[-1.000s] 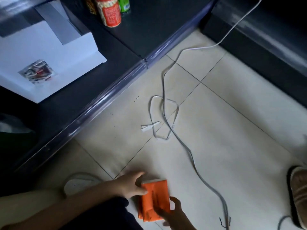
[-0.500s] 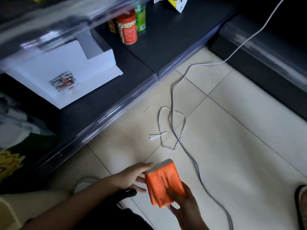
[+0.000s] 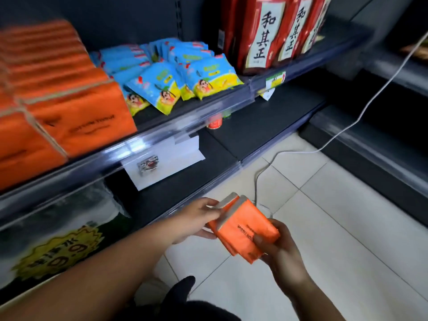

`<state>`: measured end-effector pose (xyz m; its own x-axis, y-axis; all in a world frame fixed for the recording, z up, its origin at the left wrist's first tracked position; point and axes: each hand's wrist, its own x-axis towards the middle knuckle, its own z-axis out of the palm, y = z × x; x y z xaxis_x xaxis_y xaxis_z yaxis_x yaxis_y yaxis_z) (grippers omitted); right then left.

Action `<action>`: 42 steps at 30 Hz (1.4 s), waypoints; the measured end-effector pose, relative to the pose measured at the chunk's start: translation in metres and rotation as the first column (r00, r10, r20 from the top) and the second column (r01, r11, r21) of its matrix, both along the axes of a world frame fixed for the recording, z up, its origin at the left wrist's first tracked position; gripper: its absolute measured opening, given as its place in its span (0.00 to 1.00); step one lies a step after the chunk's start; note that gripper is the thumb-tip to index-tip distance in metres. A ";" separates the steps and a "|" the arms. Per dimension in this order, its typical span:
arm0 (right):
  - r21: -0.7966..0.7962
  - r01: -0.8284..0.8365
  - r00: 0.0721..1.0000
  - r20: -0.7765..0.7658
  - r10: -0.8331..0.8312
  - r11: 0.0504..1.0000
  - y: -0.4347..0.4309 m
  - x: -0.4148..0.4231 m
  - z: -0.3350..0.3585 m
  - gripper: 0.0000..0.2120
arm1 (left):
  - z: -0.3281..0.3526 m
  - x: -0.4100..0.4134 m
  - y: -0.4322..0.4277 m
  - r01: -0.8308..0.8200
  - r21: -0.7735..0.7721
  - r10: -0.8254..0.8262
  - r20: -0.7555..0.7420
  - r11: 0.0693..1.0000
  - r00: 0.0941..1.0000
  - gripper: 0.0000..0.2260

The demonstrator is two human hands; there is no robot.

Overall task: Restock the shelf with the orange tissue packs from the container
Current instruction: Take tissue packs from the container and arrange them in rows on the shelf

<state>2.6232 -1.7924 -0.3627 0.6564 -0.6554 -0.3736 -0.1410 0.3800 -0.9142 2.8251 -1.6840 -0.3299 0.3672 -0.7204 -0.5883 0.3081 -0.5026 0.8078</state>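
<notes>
Blurred and cut off by the frame at the left end of the shelf [image 3: 162, 135]: a stack of orange packs [image 3: 69, 105], print barely legible; beneath the shelf, half hidden by its front rail, a white box [image 3: 162, 163] and a red can [image 3: 215, 121]. In front of and below the shelf: orange tissue packs [image 3: 243, 230], seemingly two held together, glossy, white-edged at the far end, dark lettering on top; pinched at the far end by the left hand [image 3: 196, 218]; gripped at the near end by the right hand [image 3: 278, 253], thumb on top, fingers curled beneath. On the shelf, right of the stack: blue snack bags [image 3: 176, 75], then tall red packets [image 3: 266, 31]; below the shelf's right end, a white cable [image 3: 347, 126] trailing to the floor.
</notes>
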 end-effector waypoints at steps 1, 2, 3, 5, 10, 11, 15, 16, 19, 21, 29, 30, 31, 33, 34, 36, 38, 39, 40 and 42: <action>-0.023 -0.016 1.000 0.026 0.017 1.000 -0.001 0.002 0.011 0.30 | 0.011 0.001 0.002 0.005 -0.024 -0.004 0.030 1.000 1.000 0.09; -0.052 -0.027 0.999 0.039 0.029 0.998 -0.003 0.004 0.022 0.33 | 0.023 0.003 0.005 0.010 -0.051 -0.007 0.068 0.999 0.998 0.08; -0.079 -0.036 0.998 0.053 0.040 0.996 -0.004 0.006 0.032 0.35 | 0.036 0.004 0.008 0.015 -0.078 -0.007 0.104 0.997 0.995 0.07; -0.140 -0.033 0.995 0.087 0.045 0.990 -0.003 0.012 0.056 0.34 | 0.065 0.008 0.015 0.015 -0.136 0.008 0.167 0.991 0.986 0.07; -0.157 -0.040 0.966 0.248 0.078 0.987 -0.001 0.030 0.129 0.23 | 0.143 0.020 0.050 -0.147 -0.346 0.212 0.158 0.927 0.964 0.06; -0.158 -0.062 0.956 0.275 0.104 0.986 0.002 0.033 0.143 0.21 | 0.155 0.020 0.060 -0.185 -0.381 0.255 0.141 0.906 0.957 0.05; -0.201 -0.173 0.915 0.331 0.233 0.964 0.026 0.055 0.188 0.26 | 0.192 0.023 0.110 -0.241 -0.470 0.325 0.106 0.849 0.940 0.07; -0.218 -0.202 0.903 0.335 0.267 0.955 0.035 0.062 0.198 0.30 | 0.199 0.024 0.122 -0.252 -0.485 0.342 0.105 0.837 0.934 0.09; -0.265 -0.256 0.878 0.339 0.338 0.930 0.064 0.080 0.224 0.35 | 0.221 0.025 0.161 -0.270 -0.512 0.385 0.132 0.816 0.913 0.16; -0.301 -0.297 0.856 0.337 0.392 0.906 0.085 0.091 0.242 0.38 | 0.235 0.025 0.190 -0.293 -0.530 0.421 0.135 0.795 0.897 0.19; -0.483 -0.384 0.767 0.308 0.563 0.787 0.173 0.138 0.295 0.28 | 0.273 0.036 0.317 -0.392 -0.550 0.571 0.196 0.737 0.797 0.20; -0.505 -0.400 0.750 0.300 0.590 0.765 0.189 0.144 0.300 0.28 | 0.275 0.037 0.338 -0.415 -0.557 0.601 0.199 0.720 0.774 0.20; -0.527 -0.413 0.732 0.293 0.615 0.743 0.204 0.150 0.302 0.27 | 0.276 0.037 0.358 -0.431 -0.565 0.623 0.199 0.704 0.757 0.20; -0.555 -0.438 0.694 0.290 0.659 0.707 0.236 0.164 0.304 0.23 | 0.278 0.036 0.401 -0.456 -0.582 0.658 0.188 0.673 0.729 0.22; -0.562 -0.455 0.679 0.283 0.677 0.691 0.252 0.168 0.307 0.22 | 0.278 0.035 0.420 -0.466 -0.586 0.667 0.181 0.663 0.723 0.23; -0.581 -0.503 0.631 0.258 0.731 0.640 0.293 0.181 0.310 0.22 | 0.278 0.028 0.469 -0.480 -0.591 0.690 0.188 0.648 0.699 0.27; -0.605 -0.531 0.592 0.235 0.771 0.593 0.323 0.191 0.312 0.22 | 0.278 0.021 0.504 -0.491 -0.583 0.699 0.198 0.648 0.687 0.33; -0.621 -0.549 0.563 0.219 0.797 0.559 0.341 0.196 0.314 0.22 | 0.277 0.017 0.523 -0.505 -0.584 0.715 0.198 0.636 0.671 0.36; -0.636 -0.569 0.535 0.197 0.822 0.522 0.362 0.201 0.316 0.22 | 0.277 0.012 0.546 -0.521 -0.593 0.735 0.191 0.614 0.650 0.38; -0.660 -0.603 0.478 0.152 0.865 0.449 0.400 0.210 0.318 0.22 | 0.275 0.006 0.584 -0.543 -0.610 0.766 0.174 0.578 0.619 0.38</action>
